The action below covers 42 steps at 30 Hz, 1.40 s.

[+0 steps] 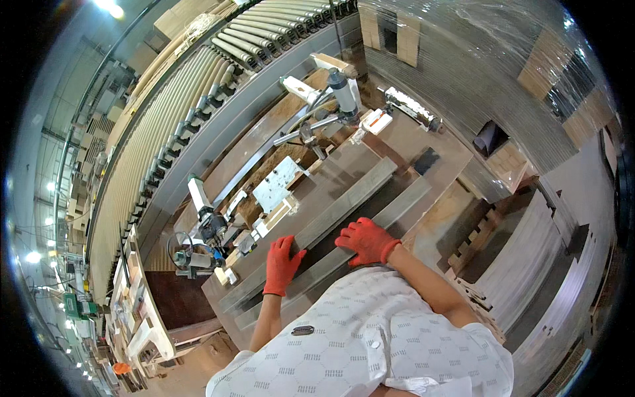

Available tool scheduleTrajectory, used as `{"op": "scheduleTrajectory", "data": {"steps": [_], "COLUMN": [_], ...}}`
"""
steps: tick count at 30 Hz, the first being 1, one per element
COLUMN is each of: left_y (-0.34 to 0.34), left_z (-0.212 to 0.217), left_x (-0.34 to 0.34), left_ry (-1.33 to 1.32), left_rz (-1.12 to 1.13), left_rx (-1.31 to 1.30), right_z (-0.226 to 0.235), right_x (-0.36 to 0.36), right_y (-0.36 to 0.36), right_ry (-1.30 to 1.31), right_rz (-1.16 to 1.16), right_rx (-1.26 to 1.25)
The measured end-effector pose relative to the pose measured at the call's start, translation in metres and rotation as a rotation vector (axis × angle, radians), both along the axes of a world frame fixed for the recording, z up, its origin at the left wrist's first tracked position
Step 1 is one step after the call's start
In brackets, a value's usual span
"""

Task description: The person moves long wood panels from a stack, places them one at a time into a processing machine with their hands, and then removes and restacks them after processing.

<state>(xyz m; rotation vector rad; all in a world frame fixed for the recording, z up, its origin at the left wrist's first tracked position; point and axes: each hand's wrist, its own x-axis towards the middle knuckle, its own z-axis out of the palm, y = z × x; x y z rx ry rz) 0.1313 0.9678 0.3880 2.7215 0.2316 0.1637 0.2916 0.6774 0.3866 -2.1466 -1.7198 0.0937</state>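
"Where are the hands?"

"Both in red gloves, over the table (403, 139). The left grip (283, 266) lies on the far board (347, 201), a long grey-brown one running slantwise under it. The right grip (367, 241) sits on the near board (405, 204), a similar length set alongside."

"Are they clamped on?"

"On the left, thumb and fingers stand slightly apart at the top, but I cannot tell whether they pinch the far board. On the right, the fingers bend over the near board; the thumb is hidden, so I cannot tell there either."

"And between the two?"

"A dark strip separates the boards, between the left grip and the right. Both boards reach out past the right grip, up and to its right, and down to the left of the left grip."

"What stands around them?"

"Just beyond the left grip, a white plate (276, 184) with small dark holes. To its left, a clamp unit (200, 259) with a pale cylinder. Beyond the right grip, a grey-topped cylinder (342, 91) stands on metal rods. Farther off past the left grip runs a roller conveyor (165, 135); well beyond the right grip, a film-wrapped stack (456, 112)."
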Motion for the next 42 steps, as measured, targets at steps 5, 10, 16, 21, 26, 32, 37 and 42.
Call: {"op": "scheduleTrajectory", "data": {"steps": [5, 10, 16, 21, 26, 32, 37, 42], "left_y": [0.006, -0.014, -0.057, 0.004, 0.064, 0.095, 0.107, 0.123], "left_z": [-0.023, 0.010, 0.080, 0.035, -0.011, -0.040, -0.059, -0.057], "left_x": [-0.021, -0.007, 0.002, 0.038, 0.071, 0.095, 0.102, 0.105], "left_ry": [0.004, -0.059, 0.067, -0.062, -0.096, -0.006, -0.142, 0.039], "left_rz": [0.027, -0.046, -0.090, -0.008, 0.054, 0.130, 0.032, -0.042], "left_rx": [-0.041, -0.013, -0.057, 0.072, 0.096, 0.302, 0.242, 0.243], "right_z": [0.000, 0.009, 0.044, 0.030, 0.001, -0.024, -0.028, -0.025], "right_x": [0.000, 0.002, 0.045, 0.061, 0.037, 0.014, 0.007, 0.009], "right_y": [0.002, -0.001, 0.014, 0.034, 0.027, 0.007, 0.004, 0.003], "right_ry": [0.033, 0.026, -0.034, -0.108, 0.006, 0.087, 0.151, 0.169], "right_rz": [0.006, 0.011, -0.061, -0.300, -0.274, -0.266, -0.285, -0.277], "right_rx": [0.018, 0.142, 0.128, 0.343, 0.287, 0.230, 0.252, 0.248]}}
